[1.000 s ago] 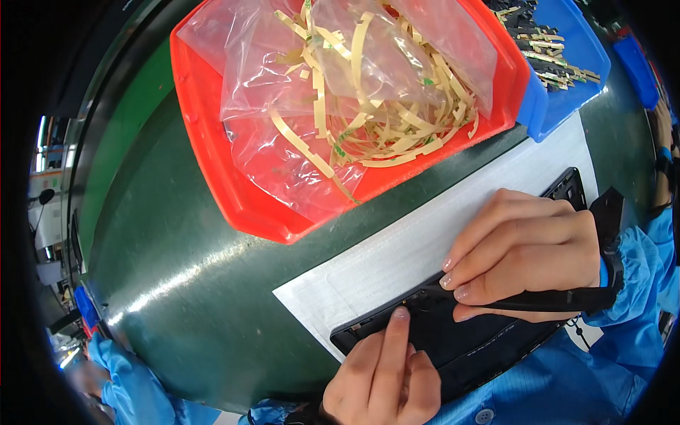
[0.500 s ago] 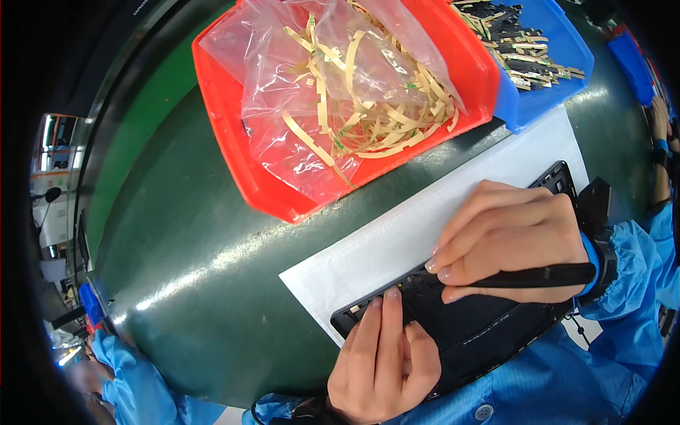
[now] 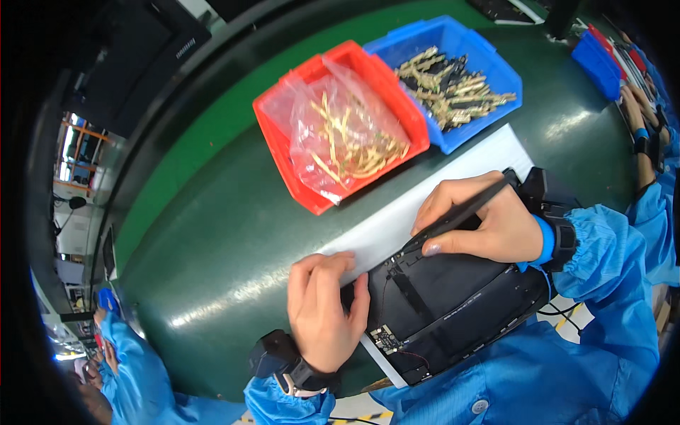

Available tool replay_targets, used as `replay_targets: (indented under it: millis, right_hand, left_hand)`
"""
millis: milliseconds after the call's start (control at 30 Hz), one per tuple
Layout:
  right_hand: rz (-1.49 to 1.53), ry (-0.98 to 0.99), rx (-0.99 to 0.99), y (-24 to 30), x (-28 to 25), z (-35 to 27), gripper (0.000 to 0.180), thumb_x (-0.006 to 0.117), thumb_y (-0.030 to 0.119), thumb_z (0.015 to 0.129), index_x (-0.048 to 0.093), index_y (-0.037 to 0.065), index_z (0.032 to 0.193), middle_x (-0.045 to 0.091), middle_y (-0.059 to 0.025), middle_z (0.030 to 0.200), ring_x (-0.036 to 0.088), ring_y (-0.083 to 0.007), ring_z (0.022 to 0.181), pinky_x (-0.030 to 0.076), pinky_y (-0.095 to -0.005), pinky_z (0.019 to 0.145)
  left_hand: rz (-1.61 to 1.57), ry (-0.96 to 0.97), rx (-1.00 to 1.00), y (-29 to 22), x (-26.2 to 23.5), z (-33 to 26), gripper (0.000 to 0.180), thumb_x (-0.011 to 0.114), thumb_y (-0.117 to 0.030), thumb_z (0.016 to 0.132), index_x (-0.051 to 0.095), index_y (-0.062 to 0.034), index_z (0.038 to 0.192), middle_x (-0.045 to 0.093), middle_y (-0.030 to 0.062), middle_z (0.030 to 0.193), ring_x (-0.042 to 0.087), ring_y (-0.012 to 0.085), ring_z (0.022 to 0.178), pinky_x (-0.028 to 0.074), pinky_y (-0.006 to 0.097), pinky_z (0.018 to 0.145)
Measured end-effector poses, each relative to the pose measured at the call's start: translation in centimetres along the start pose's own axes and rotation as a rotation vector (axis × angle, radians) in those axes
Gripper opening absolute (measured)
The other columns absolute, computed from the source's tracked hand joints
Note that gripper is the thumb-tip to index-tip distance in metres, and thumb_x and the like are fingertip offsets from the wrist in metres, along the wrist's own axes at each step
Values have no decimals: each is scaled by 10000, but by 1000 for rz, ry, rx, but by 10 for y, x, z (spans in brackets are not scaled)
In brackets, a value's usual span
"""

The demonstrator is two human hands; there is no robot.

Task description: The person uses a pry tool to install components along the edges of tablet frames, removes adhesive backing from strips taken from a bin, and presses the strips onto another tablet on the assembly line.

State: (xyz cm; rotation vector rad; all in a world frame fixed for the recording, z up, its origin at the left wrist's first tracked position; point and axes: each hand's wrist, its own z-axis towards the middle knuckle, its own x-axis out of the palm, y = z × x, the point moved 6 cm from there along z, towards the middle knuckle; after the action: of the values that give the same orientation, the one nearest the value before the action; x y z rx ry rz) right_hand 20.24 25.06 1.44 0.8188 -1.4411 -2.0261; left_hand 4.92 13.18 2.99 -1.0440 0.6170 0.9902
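A flat black tablet-like device [image 3: 453,294], its inside exposed, lies tilted on a white sheet near my body. Thin wires and a small circuit board [image 3: 386,340] show at its near left end. My right hand [image 3: 496,230] is closed around slim black tweezers [image 3: 464,210]; their tip points down at the device's far edge. My left hand [image 3: 326,308] grips the device's far left corner, thumb on the upper side and fingers bent over the edge. The hand covers that corner.
Beyond the white sheet [image 3: 506,149] stand a red bin [image 3: 301,188] with a plastic bag of tan strips [image 3: 354,145] and a blue bin [image 3: 496,117] of tan-and-black strips. The green table [image 3: 205,262] extends left. Other people's hands [image 3: 637,106] show at the right rim.
My left hand has moved from the device's inner edge to its left corner. In my right hand the tweezers have swung from lying along the palm to pointing at the device. The bins appear smaller and farther.
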Motion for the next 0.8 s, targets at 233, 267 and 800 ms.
replay_targets:
  millis: [233, 267, 800]
  right_hand:
    - [-72, -114, -32, 36, -50, -20, 322, 471, 188, 948, 665, -50, 852, 638, -221, 1144, 621, -259, 1006, 483, -372, 882]
    - [-63, -190, -136, 34, -60, -29, 261, 499, 146, 917, 669, -46, 864, 635, -208, 1151, 640, -241, 928, 505, -349, 830]
    - [-556, -62, 562, 1, -97, -124, 233, 757, 162, 752, 640, -30, 814, 641, -98, 634, 628, -180, 556, 499, -294, 560]
  left_hand:
    - [-3, 18, -29, 9, 4, -7, 370, 753, 9, 684, 577, -19, 1008, 583, 133, 1020, 533, 327, 1009, 435, 399, 874]
    - [-15, -1, -27, 10, 3, -8, 394, 761, 4, 679, 570, -19, 1023, 582, 137, 1038, 530, 333, 1037, 433, 402, 890]
    - [-1332, 148, -950, -13, -15, -94, 633, 506, 50, 903, 238, -49, 1467, 351, 156, 1457, 363, 261, 1346, 397, 447, 1048]
